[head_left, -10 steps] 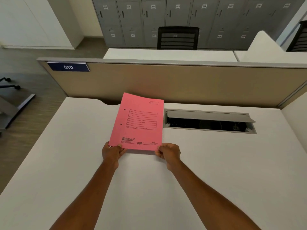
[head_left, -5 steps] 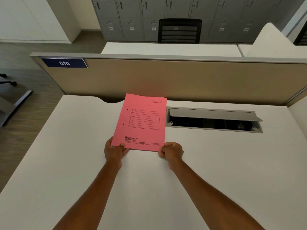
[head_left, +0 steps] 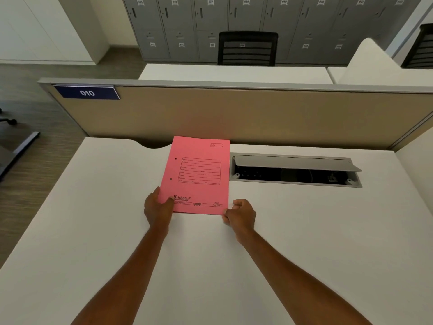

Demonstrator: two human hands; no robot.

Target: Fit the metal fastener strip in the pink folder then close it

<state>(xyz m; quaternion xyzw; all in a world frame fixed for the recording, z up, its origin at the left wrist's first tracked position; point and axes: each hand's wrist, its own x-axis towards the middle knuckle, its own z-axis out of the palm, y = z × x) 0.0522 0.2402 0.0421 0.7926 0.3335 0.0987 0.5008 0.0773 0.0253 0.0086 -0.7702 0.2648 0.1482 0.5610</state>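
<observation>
A closed pink folder [head_left: 199, 174] lies flat on the white desk [head_left: 304, 231], printed side up, with two punched holes along its left edge. My left hand [head_left: 158, 207] grips its near left corner, thumb on top of the cover. My right hand [head_left: 240, 213] pinches the near right corner with curled fingers. No metal fastener strip shows anywhere; the inside of the folder is hidden.
An open cable tray [head_left: 295, 171] with a raised grey flap is set into the desk right of the folder. A beige partition [head_left: 234, 113] with a blue "010" label [head_left: 87, 92] walls off the far edge. Behind it stand a black chair [head_left: 247, 49] and grey lockers.
The folder has settled flatter onto the desk and slightly toward me. Both hands stay at its near corners; the right hand has slid to the corner's outer edge.
</observation>
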